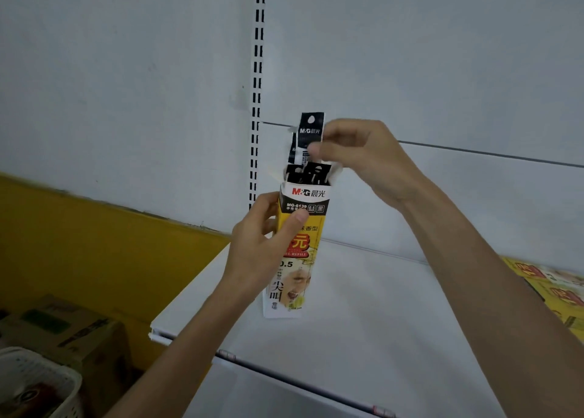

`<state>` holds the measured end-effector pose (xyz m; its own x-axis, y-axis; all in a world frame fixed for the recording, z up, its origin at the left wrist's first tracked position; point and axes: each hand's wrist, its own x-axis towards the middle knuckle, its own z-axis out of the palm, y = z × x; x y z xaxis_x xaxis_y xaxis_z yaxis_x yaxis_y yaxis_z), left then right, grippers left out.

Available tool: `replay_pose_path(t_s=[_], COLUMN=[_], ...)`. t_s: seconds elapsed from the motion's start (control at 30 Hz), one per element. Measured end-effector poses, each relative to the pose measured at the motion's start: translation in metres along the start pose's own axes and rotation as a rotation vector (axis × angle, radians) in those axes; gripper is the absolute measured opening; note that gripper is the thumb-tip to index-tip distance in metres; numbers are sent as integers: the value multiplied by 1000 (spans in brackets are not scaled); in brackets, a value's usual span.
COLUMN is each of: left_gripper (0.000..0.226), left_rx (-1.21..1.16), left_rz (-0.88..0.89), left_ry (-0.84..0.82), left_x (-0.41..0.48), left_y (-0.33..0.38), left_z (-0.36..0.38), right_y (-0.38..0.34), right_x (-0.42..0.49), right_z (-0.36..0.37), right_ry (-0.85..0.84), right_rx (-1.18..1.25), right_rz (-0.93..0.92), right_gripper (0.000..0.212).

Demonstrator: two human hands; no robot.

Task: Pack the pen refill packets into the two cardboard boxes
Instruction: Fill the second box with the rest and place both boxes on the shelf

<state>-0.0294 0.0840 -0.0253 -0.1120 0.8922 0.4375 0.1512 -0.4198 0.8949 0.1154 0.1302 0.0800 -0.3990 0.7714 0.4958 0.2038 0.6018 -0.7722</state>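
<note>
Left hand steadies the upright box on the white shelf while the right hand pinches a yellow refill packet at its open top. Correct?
Not quite. The head view shows the refill packet pinched by the right hand is black, not yellow. The left hand does steady the upright box on the white shelf.

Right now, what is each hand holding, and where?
The left hand grips the upright yellow box around its upper half, thumb on the front. The right hand pinches a black refill packet near its top, over the box's open mouth.
</note>
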Motion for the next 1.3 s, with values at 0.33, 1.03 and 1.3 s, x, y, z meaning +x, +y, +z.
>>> replay_pose_path(t_s=[0.33,1.03,1.3], left_gripper=[52,38,46], left_rx=[-59,-186,-182], left_rz=[39,47,112], left_ry=[1,-113,-143], left_x=[-2,-15,-47], left_y=[-1,14,39], left_z=[12,73,145], right_y=[-11,8,-5], right_x=[-21,-92,-148], right_z=[8,-29,-93], right_ry=[-27,306,146], right_rx=[-529,-651,-783], right_rz=[152,-213,33], right_gripper=[37,38,37])
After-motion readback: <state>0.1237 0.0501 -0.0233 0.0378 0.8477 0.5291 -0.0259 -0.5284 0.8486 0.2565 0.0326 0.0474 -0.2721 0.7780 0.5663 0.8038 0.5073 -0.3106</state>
